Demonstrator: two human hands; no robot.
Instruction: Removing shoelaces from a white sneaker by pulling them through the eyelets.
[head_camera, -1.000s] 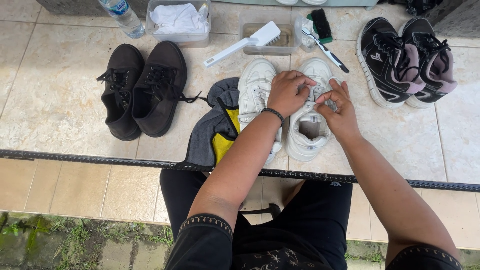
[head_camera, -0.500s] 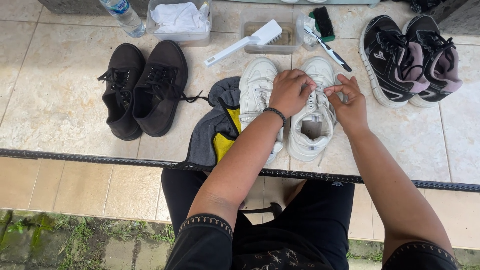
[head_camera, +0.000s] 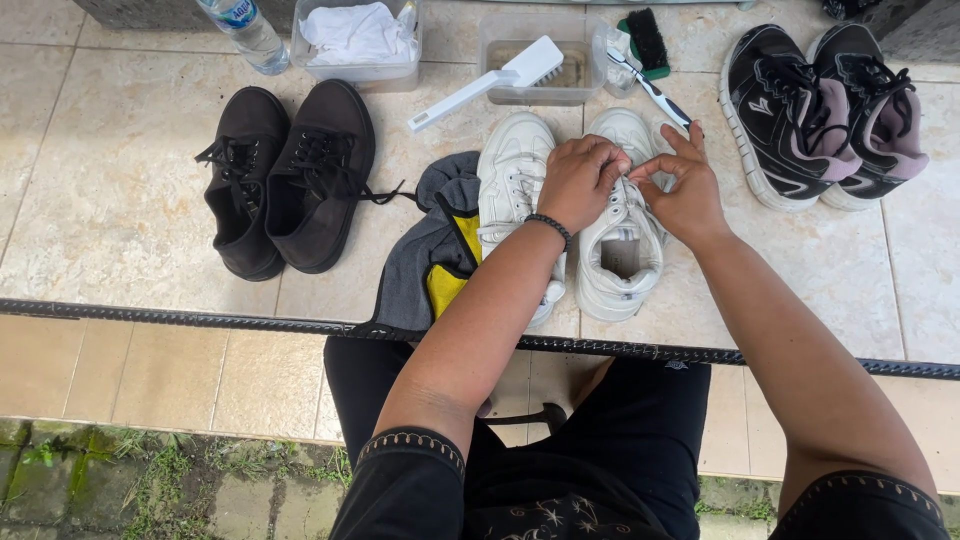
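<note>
Two white sneakers stand side by side on the tiled ledge: the left one and the right one. My left hand and my right hand meet over the laces near the toe of the right sneaker, fingertips pinching a white lace between them. A dark bead bracelet circles my left wrist. The lace itself is mostly hidden by my fingers.
A grey and yellow cloth lies left of the white pair. Black sneakers sit further left, black-and-pink trainers at right. Behind are a white brush, plastic tubs, a toothbrush and a water bottle.
Both hands have moved from the shoe's tongue area up toward the toe end of the right white sneaker, still working its lace.
</note>
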